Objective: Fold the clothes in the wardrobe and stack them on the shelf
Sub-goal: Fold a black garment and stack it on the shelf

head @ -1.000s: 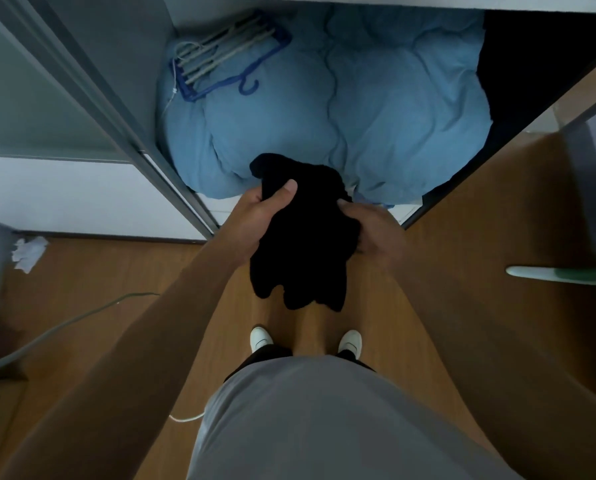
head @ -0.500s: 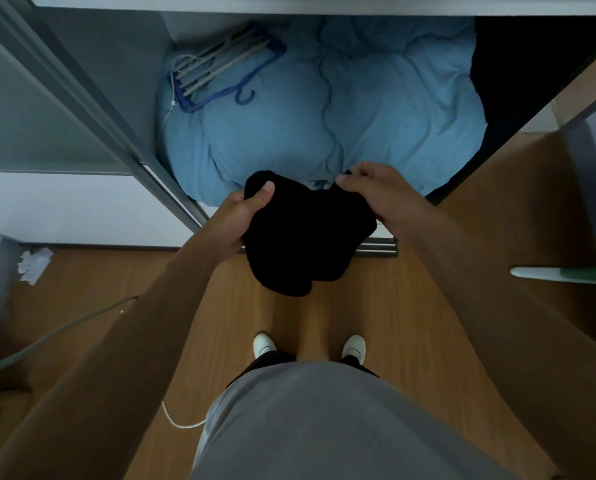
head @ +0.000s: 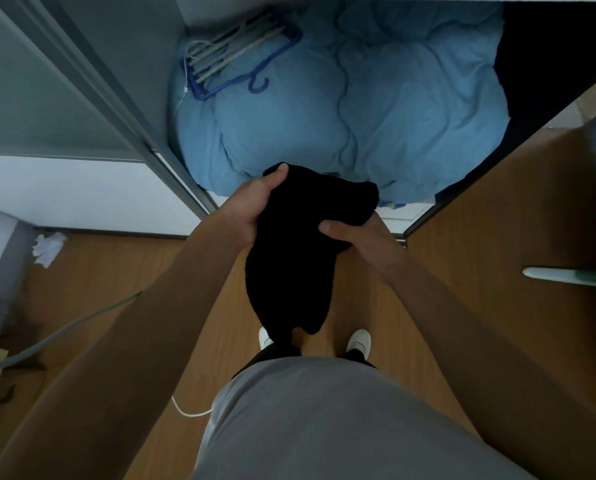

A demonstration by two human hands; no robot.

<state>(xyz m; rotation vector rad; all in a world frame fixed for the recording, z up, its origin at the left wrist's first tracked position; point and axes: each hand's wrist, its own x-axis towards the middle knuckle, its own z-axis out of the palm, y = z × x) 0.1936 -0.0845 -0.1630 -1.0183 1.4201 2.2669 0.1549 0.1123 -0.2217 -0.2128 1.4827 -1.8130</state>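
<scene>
Black garment (head: 296, 251), bunched and featureless in dim light, hanging over the wooden floor (head: 158, 292) before the wardrobe's front edge, left hand (head: 251, 213) gripping its top, right hand (head: 355, 237) pinching its side

garment (head: 289, 265): plain black, no pattern, at centre
duvet (head: 393, 109): plain light blue, at 12 o'clock
hanger (head: 220, 86): royal blue frame, pale grey bars, at 11 o'clock
wardrobe frame (head: 116, 98): grey, at 10 o'clock
floor (head: 116, 271): warm brown wood grain
crumpled paper (head: 47, 247): white, at 9 o'clock
handle (head: 566, 274): white tip, green beyond, at 3 o'clock
shoes (head: 358, 341): white
shirt (head: 324, 427): plain grey, at 6 o'clock
</scene>
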